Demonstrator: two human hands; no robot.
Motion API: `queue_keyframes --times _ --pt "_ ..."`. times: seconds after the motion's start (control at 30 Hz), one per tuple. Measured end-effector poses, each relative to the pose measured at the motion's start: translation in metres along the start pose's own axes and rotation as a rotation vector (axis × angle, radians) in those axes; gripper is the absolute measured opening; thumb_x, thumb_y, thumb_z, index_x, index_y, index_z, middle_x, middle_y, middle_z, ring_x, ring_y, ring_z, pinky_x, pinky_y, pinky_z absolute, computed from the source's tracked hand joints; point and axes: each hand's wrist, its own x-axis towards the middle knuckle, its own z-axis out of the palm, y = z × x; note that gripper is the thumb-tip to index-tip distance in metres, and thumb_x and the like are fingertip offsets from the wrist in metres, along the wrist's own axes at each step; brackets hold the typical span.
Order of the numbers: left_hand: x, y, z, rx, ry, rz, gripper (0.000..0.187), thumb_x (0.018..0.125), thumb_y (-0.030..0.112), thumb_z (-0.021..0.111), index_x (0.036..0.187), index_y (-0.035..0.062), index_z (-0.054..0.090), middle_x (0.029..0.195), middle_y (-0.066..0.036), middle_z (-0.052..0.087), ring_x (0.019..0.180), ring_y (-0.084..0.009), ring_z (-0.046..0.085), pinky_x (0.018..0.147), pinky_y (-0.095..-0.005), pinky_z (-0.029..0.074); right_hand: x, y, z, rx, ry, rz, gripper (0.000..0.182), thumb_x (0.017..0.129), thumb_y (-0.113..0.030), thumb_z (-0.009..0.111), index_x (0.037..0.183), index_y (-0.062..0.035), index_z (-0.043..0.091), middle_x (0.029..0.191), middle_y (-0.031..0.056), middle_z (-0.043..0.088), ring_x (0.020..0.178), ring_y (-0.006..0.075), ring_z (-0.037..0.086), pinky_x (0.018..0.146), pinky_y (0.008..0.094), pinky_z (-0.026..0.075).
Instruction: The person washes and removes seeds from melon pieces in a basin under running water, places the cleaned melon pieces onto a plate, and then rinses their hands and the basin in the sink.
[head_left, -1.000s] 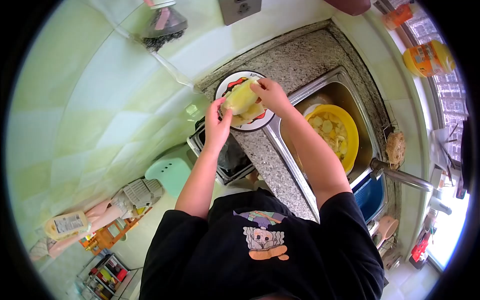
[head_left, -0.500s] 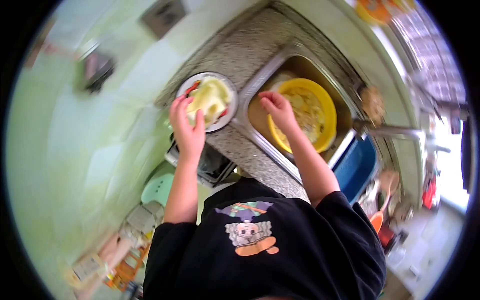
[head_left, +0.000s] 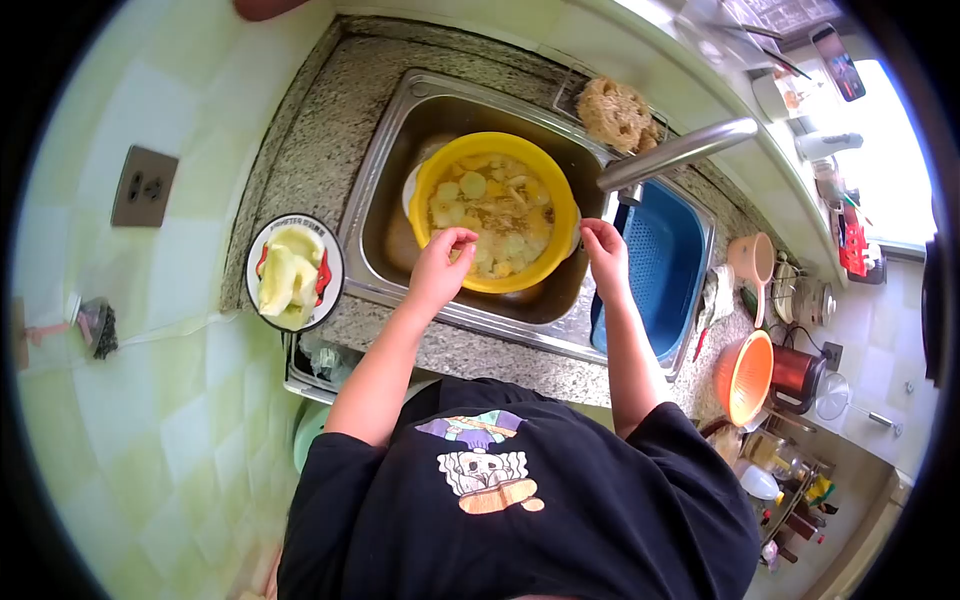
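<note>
A yellow basin (head_left: 560,195) sits in the steel sink (head_left: 385,215). It holds liquid with several pale, round and irregular pieces in it. My left hand (head_left: 443,268) is over the basin's near-left rim, fingers curled toward the thumb; whatever they may hold is hidden. Just off the basin's right side, my right hand (head_left: 607,260) has its fingertips drawn together, and I cannot make out anything between them. On the counter to the left, a white plate with a dark rim (head_left: 333,255) bears pale yellow-green peel-like pieces (head_left: 290,275).
A steel faucet (head_left: 680,155) reaches over the sink's right part. The blue perforated basket (head_left: 650,270) stands right of my right hand. A loofah-like scrubber (head_left: 615,115) lies behind the sink. Farther right are an orange colander (head_left: 745,378) and a pinkish dipper (head_left: 752,258).
My left hand has moved from beside the plate to the basin, and its spread fingers have curled. My right hand has shifted from over the basin to its right side. The view has turned.
</note>
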Motion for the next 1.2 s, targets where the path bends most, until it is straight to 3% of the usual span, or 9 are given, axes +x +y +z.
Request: queue_keyframes --times 0.13,0.4,0.7,0.77,0.87,0.93,1.0,1.1,1.2 --pt "0.020 -0.004 0.028 -0.275 -0.060 -0.139 0.012 0.087 0.010 0.056 0.094 0.0019 0.059 0.088 -0.003 0.061 0.082 -0.0089 0.055 0.075 -0.0226 0.044 0.008 -0.046 -0.007 -0.499 0.252 -0.473 0.019 0.074 -0.011 0.064 0.092 -0.0079 0.060 0.109 0.0135 0.051 0.107 0.0313 0.044 0.095 0.0399 0.033" --pt "0.075 -0.002 0.074 -1.224 -0.231 -0.690 0.027 0.093 0.024 0.043 0.107 0.0042 0.054 0.108 -0.011 0.058 0.103 -0.0238 0.054 0.094 -0.0396 0.041 0.066 -0.035 -0.012 -0.519 0.133 -0.462 0.031 0.071 -0.017 0.068 0.099 -0.0079 0.059 0.113 0.0176 0.049 0.105 0.0343 0.046 0.090 0.0446 0.035" --pt "0.121 -0.015 0.124 -1.541 -0.308 -0.713 0.032 0.091 0.025 0.043 0.112 0.0022 0.051 0.112 -0.015 0.056 0.106 -0.0264 0.052 0.095 -0.0383 0.040 0.031 -0.059 0.007 -0.603 0.290 -0.679 0.031 0.069 -0.007 0.067 0.099 -0.0039 0.057 0.120 0.0189 0.044 0.111 0.0339 0.043 0.092 0.0439 0.035" --pt "0.128 -0.022 0.128 -1.560 -0.385 -0.573 0.037 0.093 0.029 0.036 0.115 0.0018 0.048 0.113 -0.015 0.055 0.107 -0.0280 0.051 0.096 -0.0402 0.039 0.024 -0.055 0.032 -0.105 0.060 -0.524 0.029 0.072 -0.006 0.064 0.100 -0.0042 0.058 0.111 0.0177 0.050 0.102 0.0331 0.050 0.085 0.0427 0.041" --pt "0.125 -0.037 0.136 -1.827 -0.477 -0.566 0.035 0.092 0.028 0.037 0.113 0.0021 0.050 0.112 -0.013 0.056 0.103 -0.0260 0.053 0.093 -0.0383 0.041 0.032 -0.067 0.063 0.932 -0.349 0.459 0.026 0.076 -0.010 0.062 0.102 -0.0062 0.060 0.099 0.0167 0.056 0.091 0.0319 0.056 0.077 0.0403 0.045" --pt "0.124 -0.037 0.132 -1.901 -0.492 -0.581 0.033 0.091 0.027 0.039 0.110 0.0024 0.051 0.110 -0.012 0.057 0.102 -0.0247 0.055 0.091 -0.0377 0.042 0.049 -0.062 0.072 0.893 -0.376 0.460 0.021 0.086 -0.014 0.053 0.102 -0.0035 0.060 0.093 0.0099 0.058 0.083 0.0204 0.057 0.069 0.0292 0.046" --pt "0.120 -0.033 0.122 -1.790 -0.460 -0.557 0.033 0.091 0.028 0.038 0.108 0.0026 0.051 0.109 -0.013 0.056 0.103 -0.0249 0.054 0.092 -0.0392 0.042 0.056 -0.056 0.084 0.389 -0.234 0.308 0.021 0.088 -0.016 0.054 0.101 -0.0019 0.060 0.088 0.0079 0.061 0.081 0.0174 0.058 0.067 0.0276 0.047" --pt "0.113 -0.011 0.111 -1.494 -0.427 -0.696 0.027 0.090 0.027 0.042 0.105 0.0070 0.053 0.107 -0.011 0.057 0.098 -0.0229 0.055 0.089 -0.0380 0.044 0.048 -0.047 0.064 -0.553 -0.166 -0.604 0.022 0.084 -0.014 0.058 0.102 -0.0017 0.060 0.092 0.0117 0.061 0.082 0.0221 0.059 0.071 0.0322 0.047" --pt "0.103 -0.018 0.100 -1.127 -0.495 -0.739 0.029 0.088 0.025 0.049 0.108 0.0069 0.056 0.107 -0.011 0.058 0.095 -0.0222 0.056 0.088 -0.0355 0.044 0.046 -0.017 0.031 -0.076 -0.291 0.006 0.027 0.087 -0.020 0.056 0.105 -0.0005 0.059 0.102 0.0092 0.060 0.095 0.0194 0.056 0.082 0.0303 0.044"
